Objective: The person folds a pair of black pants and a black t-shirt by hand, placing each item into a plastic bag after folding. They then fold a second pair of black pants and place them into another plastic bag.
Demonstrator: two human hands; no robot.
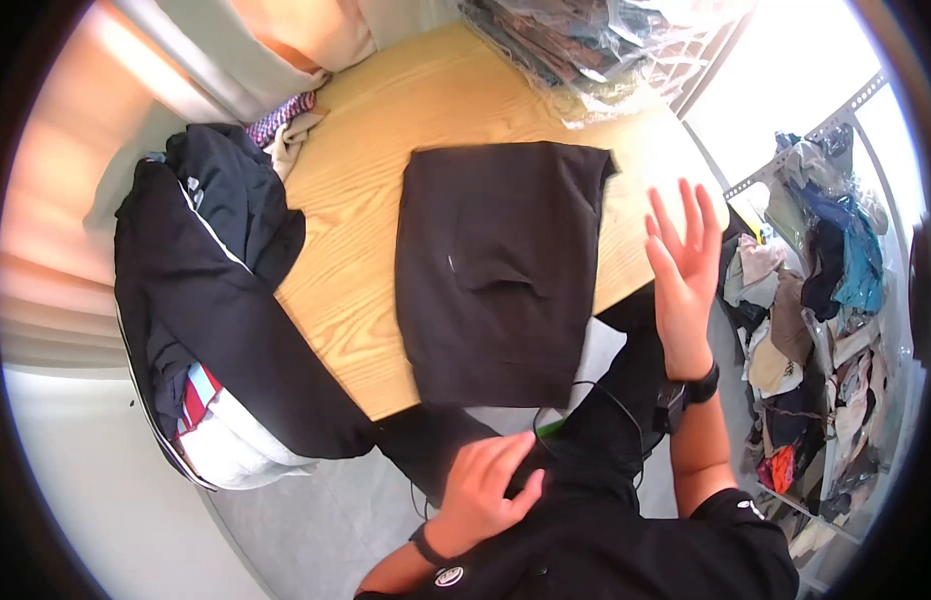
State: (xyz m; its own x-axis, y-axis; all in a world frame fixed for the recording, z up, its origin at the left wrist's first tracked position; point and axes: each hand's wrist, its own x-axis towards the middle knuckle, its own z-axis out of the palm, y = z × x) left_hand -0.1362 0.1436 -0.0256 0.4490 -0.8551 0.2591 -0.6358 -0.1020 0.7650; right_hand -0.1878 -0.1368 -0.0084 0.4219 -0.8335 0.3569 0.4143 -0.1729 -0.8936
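Wooden tabletop [356, 220] spreads toward twelve o'clock, where a clear plastic bag [641, 65] of folded clothes sits just past it toward one, while a metal rack [868, 92] at three o'clock holds loose and bagged clothing and a dark clothes heap [246, 300] lies at nine. At the clock's centre, the dark folded garment [501, 270] lies roughly rectangular, one puckered fold across its middle, its lower end past the table's near edge. Bare wood runs from nine to twelve around it; the left hand [486, 490] at six, fingers loosely parted, and the raised right hand [686, 265] at three, fingers spread, are both empty.
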